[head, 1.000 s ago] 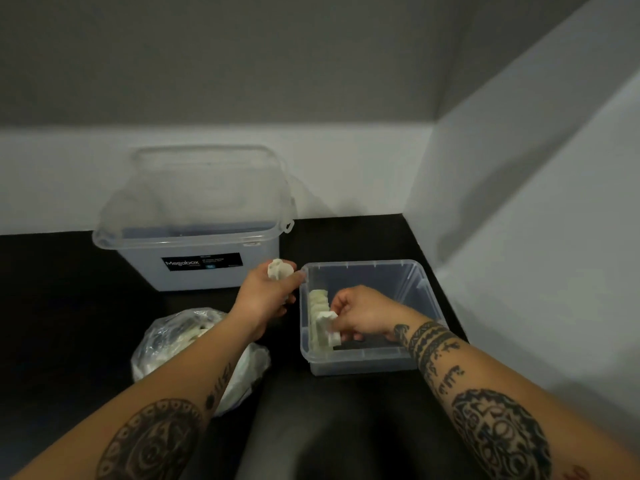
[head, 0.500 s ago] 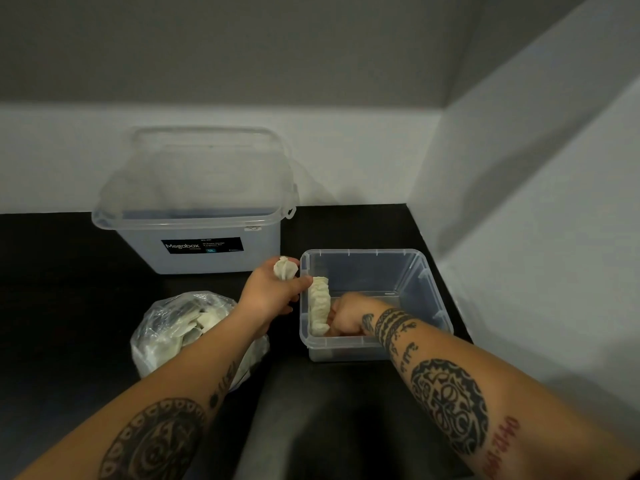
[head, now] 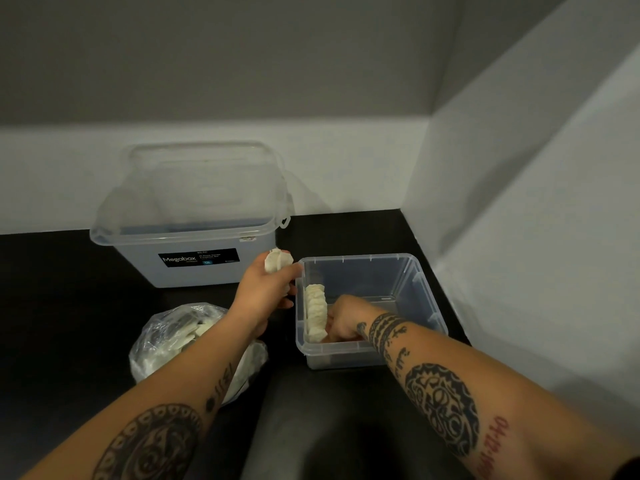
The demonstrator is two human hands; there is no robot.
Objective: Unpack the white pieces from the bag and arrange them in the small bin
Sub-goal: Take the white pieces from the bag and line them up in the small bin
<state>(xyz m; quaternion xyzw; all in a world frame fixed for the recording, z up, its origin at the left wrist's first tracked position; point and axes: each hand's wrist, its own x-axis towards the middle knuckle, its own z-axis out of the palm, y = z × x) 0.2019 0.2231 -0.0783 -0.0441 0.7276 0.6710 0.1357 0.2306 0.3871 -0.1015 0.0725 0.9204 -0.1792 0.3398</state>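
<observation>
The small clear bin (head: pixel 420 289) stands on the dark table at centre right. A row of white pieces (head: pixel 316 313) stands on edge along its left wall. My right hand (head: pixel 343 322) is down inside the bin, pressed against the near end of that row, fingers curled; whether it grips a piece is hidden. My left hand (head: pixel 265 292) hovers just outside the bin's left rim, shut on a few white pieces (head: pixel 276 259) that stick up from its fingers. The clear plastic bag (head: pixel 173 337) with more white pieces lies at the left, partly under my left forearm.
A large clear lidded storage box (head: pixel 194 216) with a black label stands behind the bag against the back wall. A white side wall (head: pixel 519 237) runs close along the small bin's right. The dark table (head: pixel 52 306) extends to the left.
My right hand has gone from above the row down into the bin's near left corner. The left hand has risen slightly with its pieces. The view has tilted a little.
</observation>
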